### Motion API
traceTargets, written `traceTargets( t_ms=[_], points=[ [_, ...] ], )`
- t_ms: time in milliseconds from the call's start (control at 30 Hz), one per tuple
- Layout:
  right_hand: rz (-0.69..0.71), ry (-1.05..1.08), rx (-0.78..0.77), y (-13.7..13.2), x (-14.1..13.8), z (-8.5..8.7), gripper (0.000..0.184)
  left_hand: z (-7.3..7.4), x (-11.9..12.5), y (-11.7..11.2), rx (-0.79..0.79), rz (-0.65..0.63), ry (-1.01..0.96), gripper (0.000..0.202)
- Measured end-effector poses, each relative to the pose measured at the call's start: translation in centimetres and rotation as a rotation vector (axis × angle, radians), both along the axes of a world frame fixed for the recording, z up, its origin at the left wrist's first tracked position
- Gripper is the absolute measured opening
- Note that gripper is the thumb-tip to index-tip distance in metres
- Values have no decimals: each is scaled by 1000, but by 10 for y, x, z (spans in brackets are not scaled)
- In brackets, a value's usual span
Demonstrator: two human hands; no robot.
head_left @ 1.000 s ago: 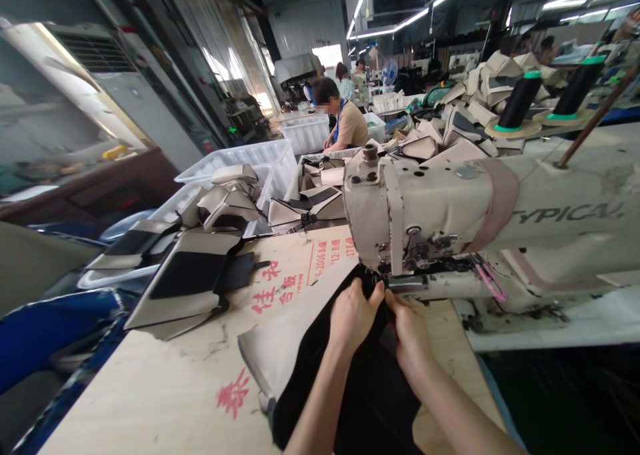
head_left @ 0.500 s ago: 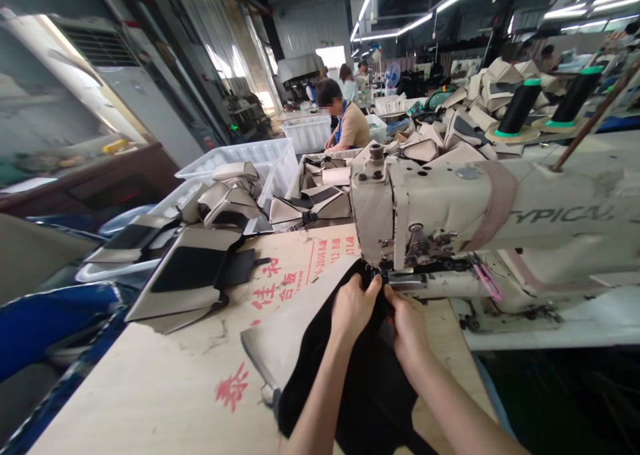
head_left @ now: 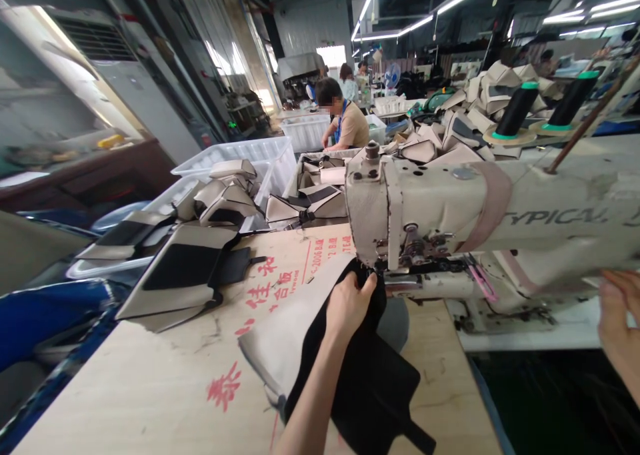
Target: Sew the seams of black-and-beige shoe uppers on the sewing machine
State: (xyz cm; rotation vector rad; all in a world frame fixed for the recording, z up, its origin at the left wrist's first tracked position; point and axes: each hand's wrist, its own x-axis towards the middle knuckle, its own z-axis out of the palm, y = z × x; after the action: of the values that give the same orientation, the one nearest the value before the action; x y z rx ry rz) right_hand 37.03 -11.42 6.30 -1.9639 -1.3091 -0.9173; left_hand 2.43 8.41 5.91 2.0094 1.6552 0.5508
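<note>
My left hand is closed on the edge of a black-and-beige sewn piece, thumb and fingers pinching it just in front of the needle area. The piece drapes over the wooden board, its black side with a strap-like tab towards me and its beige panel to the left. Above it stands the head of a cream sewing machine; its presser foot is mostly hidden by fabric and fingers. At the right edge of the view, my right hand is partly cut off beside the machine body, fingers extended and holding nothing visible.
Finished-looking beige-and-black pieces lie on the board's left and fill white plastic crates behind. Two black thread cones stand above the machine. A blue-lined container is at left. A person sits beyond the crates.
My right hand has let go of the fabric and moved far right beside the machine. My left hand stays on the piece, whose black tabbed part now shows more fully.
</note>
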Motion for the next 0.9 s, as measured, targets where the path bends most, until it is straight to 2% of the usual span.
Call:
traceTargets(
  t_ms=[100,167,233,333,400,467,500,533,600,667,767,900],
  points=[
    [58,-84,-12,-13,13,-39,45,0,0,-2,14,-4,16,40],
    [85,-151,42,-13,13,-53,45,0,-1,-3,13,-7,19,39],
    [75,-150,39,-11,13,-46,45,0,-2,-4,4,-13,7,39],
    [26,-113,76,-10,6,-9,39,-1,-4,-5,2,-27,-19,39],
    [13,-44,149,-6,-17,13,32,-1,-4,-5,1,-24,-28,39],
    [123,195,126,5,-61,19,24,-2,-4,-4,-9,-12,-34,38],
    [222,338,158,15,-88,16,21,-2,-4,-5,-15,-8,-36,38],
    [342,531,77,28,-117,10,22,-2,-3,-5,-18,-5,-38,38],
    [624,938,-236,59,-172,-8,30,-2,-3,-5,-13,-4,-40,39],
    [757,1176,-343,91,-213,-26,33,-3,-4,-6,-7,-8,-46,39],
    [737,1326,-223,124,-242,-42,35,-5,-4,-4,-5,-15,-53,40],
    [626,1430,-107,136,-246,-48,38,-9,-3,6,-4,-36,-48,43]
  ],
)
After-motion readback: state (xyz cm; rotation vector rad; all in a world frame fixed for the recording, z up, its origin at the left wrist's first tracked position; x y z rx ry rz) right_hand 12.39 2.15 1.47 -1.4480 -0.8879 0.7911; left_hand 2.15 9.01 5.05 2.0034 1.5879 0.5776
